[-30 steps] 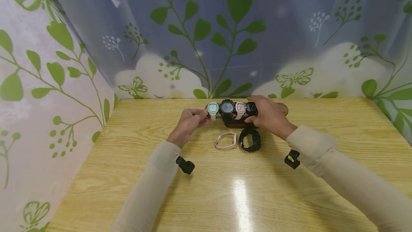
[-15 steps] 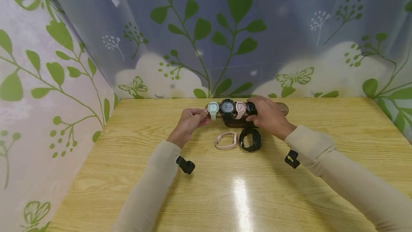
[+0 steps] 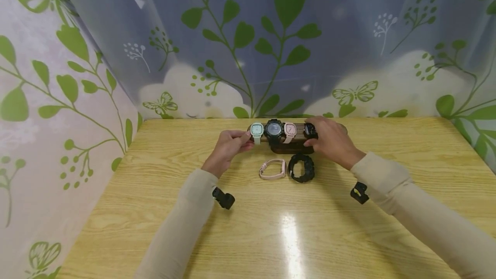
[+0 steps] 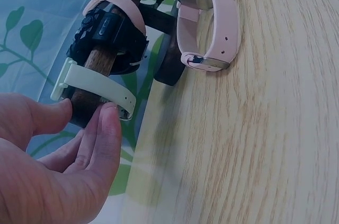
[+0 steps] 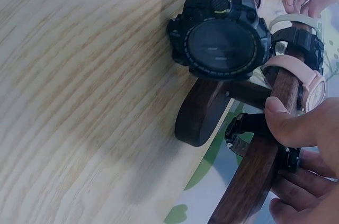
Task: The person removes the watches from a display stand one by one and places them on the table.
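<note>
A dark wooden watch stand (image 5: 246, 184) has a horizontal bar on a base. My left hand (image 3: 228, 147) pinches the bar's left end beside a mint-green watch (image 3: 257, 130). Along the bar follow a round black watch (image 3: 273, 128), a pink square-faced watch (image 3: 289, 129) and a small black watch (image 3: 310, 130). My right hand (image 3: 332, 141) grips this small black watch, thumb on its strap and fingers by its face in the right wrist view. Bare bar shows between it and the pink watch.
On the wooden table (image 3: 248, 227), in front of the stand, are a second pink watch (image 4: 228, 28) and a large black watch (image 5: 221, 46). A leaf-patterned curtain (image 3: 248, 46) rises right behind the stand. Each wrist carries a small black camera (image 3: 223, 198).
My right hand has slid the small black watch rightward along the bar, widening the gap from the pink one. My left hand has stayed at the bar's end.
</note>
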